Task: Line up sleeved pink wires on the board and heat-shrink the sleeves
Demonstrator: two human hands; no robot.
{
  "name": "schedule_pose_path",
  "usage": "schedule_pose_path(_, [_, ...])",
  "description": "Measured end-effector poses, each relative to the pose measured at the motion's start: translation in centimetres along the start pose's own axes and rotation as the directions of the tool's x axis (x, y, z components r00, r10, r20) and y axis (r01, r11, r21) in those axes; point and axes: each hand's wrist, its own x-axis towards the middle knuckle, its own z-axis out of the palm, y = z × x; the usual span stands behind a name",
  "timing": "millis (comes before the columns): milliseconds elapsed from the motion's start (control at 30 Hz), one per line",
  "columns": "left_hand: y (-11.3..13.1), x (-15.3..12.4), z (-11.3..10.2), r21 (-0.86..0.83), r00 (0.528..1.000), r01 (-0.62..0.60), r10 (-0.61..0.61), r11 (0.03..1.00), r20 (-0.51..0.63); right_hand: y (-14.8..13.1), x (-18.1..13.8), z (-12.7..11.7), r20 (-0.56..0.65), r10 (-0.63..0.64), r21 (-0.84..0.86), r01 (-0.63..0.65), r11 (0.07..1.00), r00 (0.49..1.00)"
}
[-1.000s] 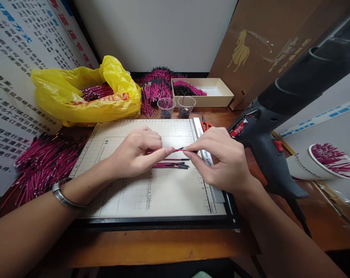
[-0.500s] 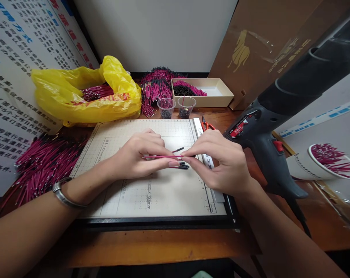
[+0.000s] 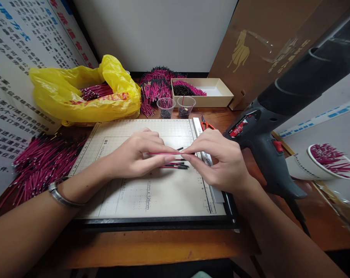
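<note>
Over the paper cutter's board point(image 3: 175, 199), my left hand point(image 3: 141, 152) pinches a thin red wire point(image 3: 161, 153) between thumb and fingers. My right hand point(image 3: 221, 158) closes thumb and forefinger on the wire's right end, and the fingertips of both hands nearly meet. Whatever sits at that end is hidden by the right fingertips. Several red wires with black sleeved ends point(image 3: 180, 166) lie on the board just under my hands, partly covered by the left one.
Behind the board stand two clear cups point(image 3: 166, 108) of small black pieces, a cardboard tray point(image 3: 218, 101) of wires and a yellow bag point(image 3: 85, 110). Orange-handled pliers point(image 3: 206, 124), a heat gun point(image 3: 267, 154) and a white cup point(image 3: 322, 166) of wires are rightward. Loose wires point(image 3: 47, 166) heap left.
Both hands have shifted slightly; the left fingertips sit closer to the right ones along the wire. The black end seen at the right fingers is now covered.
</note>
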Motion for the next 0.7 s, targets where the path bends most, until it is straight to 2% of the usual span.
schedule_pose_path(100, [-0.1,0.0,-0.2,0.029,1.000,0.020,-0.020,0.999,0.001,0.3,-0.1,0.0,-0.002,0.008,0.011,-0.008,1.000,1.000])
schedule_pose_path(200, [-0.4,-0.1,-0.5,0.064,0.995,0.079,-0.074,0.995,-0.067,0.5,-0.2,-0.2,0.014,0.040,0.010,-0.040,0.999,0.999])
schedule_pose_path(400, [-1.6,-0.5,-0.9,0.128,0.957,0.263,-0.241,0.956,-0.164,1.1,-0.5,-0.7,0.200,0.183,-0.055,-0.176,0.983,0.963])
schedule_pose_path(500, [-1.9,-0.5,-0.8,0.128,0.945,0.314,-0.297,0.941,-0.134,1.3,-0.6,-0.8,0.219,0.192,-0.069,-0.182,0.981,0.957])
schedule_pose_path(700, [-2.0,-0.5,-0.6,0.098,0.914,0.403,-0.405,0.910,0.002,1.9,-0.5,-0.9,0.254,0.220,-0.091,-0.203,0.975,0.942])
